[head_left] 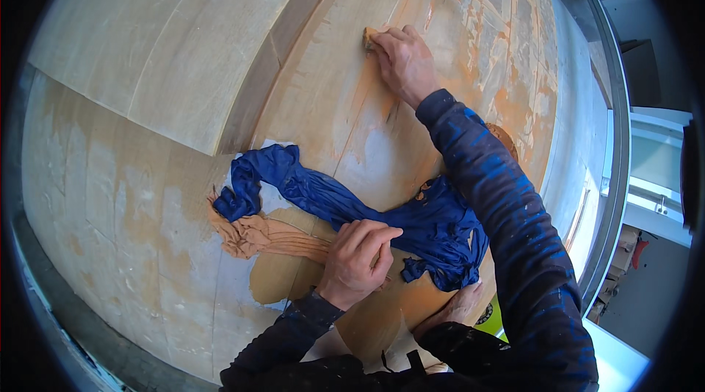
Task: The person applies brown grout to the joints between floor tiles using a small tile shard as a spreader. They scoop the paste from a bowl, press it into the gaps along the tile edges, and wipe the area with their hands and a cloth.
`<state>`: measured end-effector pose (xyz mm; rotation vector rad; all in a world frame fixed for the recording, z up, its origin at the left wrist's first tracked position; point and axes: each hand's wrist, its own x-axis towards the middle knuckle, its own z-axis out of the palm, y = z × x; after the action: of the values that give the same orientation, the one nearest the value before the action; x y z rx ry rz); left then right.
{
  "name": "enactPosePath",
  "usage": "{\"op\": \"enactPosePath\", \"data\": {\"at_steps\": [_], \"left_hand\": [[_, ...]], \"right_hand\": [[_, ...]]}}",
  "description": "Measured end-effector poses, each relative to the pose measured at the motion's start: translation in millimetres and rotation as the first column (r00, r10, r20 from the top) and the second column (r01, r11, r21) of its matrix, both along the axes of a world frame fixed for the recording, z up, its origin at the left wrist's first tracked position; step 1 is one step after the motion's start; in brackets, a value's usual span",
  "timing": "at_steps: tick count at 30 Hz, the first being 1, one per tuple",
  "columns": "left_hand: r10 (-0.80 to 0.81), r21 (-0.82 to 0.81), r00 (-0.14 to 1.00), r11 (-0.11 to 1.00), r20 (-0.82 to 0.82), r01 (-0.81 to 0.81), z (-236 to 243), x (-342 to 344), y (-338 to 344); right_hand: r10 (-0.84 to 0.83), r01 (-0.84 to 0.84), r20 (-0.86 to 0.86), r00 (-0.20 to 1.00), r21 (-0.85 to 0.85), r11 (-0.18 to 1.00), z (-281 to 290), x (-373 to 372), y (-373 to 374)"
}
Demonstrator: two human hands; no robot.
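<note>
Orange-brown pad (369, 39) was pinched in right hand (405, 65), left hand (354, 261) was curled by blue cloth (323, 193), its hold unclear

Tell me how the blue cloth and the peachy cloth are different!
The blue cloth is dark blue, but the peachy cloth is pale orange-brown. The blue cloth looks bigger, spreading across to the right sleeve; the peachy cloth shows mainly left of the left hand. Both are crumpled and lie on the brownish surface.
</note>
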<state>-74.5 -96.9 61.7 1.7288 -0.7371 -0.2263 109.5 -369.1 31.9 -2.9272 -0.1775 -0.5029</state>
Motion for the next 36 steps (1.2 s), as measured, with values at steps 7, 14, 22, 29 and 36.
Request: {"op": "enactPosePath", "data": {"at_steps": [7, 14, 22, 29, 36], "left_hand": [[0.252, 0.136, 0.966, 0.957, 0.061, -0.258, -7.1, 9.7, 27.1], [0.371, 0.299, 0.912, 0.862, 0.176, -0.409, -18.7, 51.8, 57.2], [0.315, 0.515, 0.912, 0.754, 0.261, -0.408, -30.3, 57.0, 69.7], [0.336, 0.459, 0.898, 0.774, 0.285, -0.436, -35.6, 60.2, 53.8], [0.364, 0.442, 0.892, 0.776, 0.268, -0.449, -40.0, 59.2, 61.2]], "right_hand": [[0.355, -0.300, -0.226, 0.907, 0.245, 0.922, 13.5, -167.8, 109.5], [0.230, -0.212, -0.043, 0.972, 0.257, 0.943, 21.8, -123.6, 89.8], [0.408, -0.313, -0.333, 0.850, 0.303, 0.900, 36.2, -184.3, 87.5], [0.042, -0.048, 0.028, 0.999, 0.224, 0.973, 17.4, -38.6, 12.5], [0.393, -0.354, -0.120, 0.912, 0.257, 0.899, 10.2, -134.2, 97.7]]}}
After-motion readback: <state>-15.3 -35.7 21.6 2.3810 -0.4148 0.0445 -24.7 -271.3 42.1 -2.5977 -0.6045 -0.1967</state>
